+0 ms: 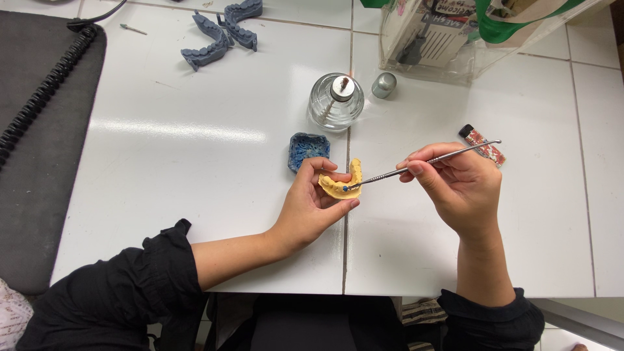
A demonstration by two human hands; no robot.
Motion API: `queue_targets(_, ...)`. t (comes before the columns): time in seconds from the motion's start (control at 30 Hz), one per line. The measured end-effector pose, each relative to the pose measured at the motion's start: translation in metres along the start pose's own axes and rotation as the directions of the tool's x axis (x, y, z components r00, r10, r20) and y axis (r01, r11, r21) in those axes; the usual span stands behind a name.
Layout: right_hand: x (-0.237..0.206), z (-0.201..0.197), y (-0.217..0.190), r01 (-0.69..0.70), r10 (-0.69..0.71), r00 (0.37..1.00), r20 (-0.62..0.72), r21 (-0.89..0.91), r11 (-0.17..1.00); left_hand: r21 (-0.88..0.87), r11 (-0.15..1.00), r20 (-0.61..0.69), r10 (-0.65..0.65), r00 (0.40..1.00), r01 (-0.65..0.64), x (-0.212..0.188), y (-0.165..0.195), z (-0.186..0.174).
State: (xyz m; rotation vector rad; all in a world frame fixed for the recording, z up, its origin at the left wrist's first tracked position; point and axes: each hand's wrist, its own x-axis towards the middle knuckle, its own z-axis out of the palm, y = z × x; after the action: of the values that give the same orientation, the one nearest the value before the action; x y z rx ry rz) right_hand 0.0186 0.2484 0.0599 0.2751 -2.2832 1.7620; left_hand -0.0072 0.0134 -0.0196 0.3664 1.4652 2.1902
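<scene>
Our left hand [312, 205] was curled around a yellow dental cast [342, 184], thumb along one side and fingers cupping the arch from below, so that the teeth faced up toward us. Our right hand [458, 185] pinched a slim metal wax instrument [426, 162] like a pen, its handle running up and to the right past the knuckles and its tip resting on the cast, where a small dab of blue wax [344, 188] sat on the near teeth.

To do this step well, we judged that the left hand needed to keep the cast steady and tilted toward the light, and that the right hand should bear only lightly on the tip, with a finger braced near the cast, so that the wax stayed where it was placed and did not smear over the neighbouring teeth.

The cast lay between the hands, gripped in the left and touched only by the tool tip from the right, held just above the white table [195, 130]. Just beyond the left hand sat a small blue wax dish [307, 150], and farther back a glass spirit lamp [335, 102] with its metal cap [383, 85] beside it. Blue jaw models [221, 32] lay well apart at the far edge, and a dark mat [39, 162] covered the table on the left.
</scene>
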Motion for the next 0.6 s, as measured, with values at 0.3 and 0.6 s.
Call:
queue_targets(0.3, 0.0014, 0.0004, 0.0022, 0.036, -0.036, 0.999, 0.018, 0.006, 0.999, 0.031, 1.0, 0.004, -0.002, 1.0, 0.002, -0.0001, 0.0011, 0.0001)
queue_targets(0.6, 0.0005, 0.001, 0.0025, 0.022, -0.022, 1.0, 0.018, 0.013, 1.0, 0.026, 1.0, 0.002, -0.006, 1.0, 0.006, 0.0003, 0.0005, 0.0)
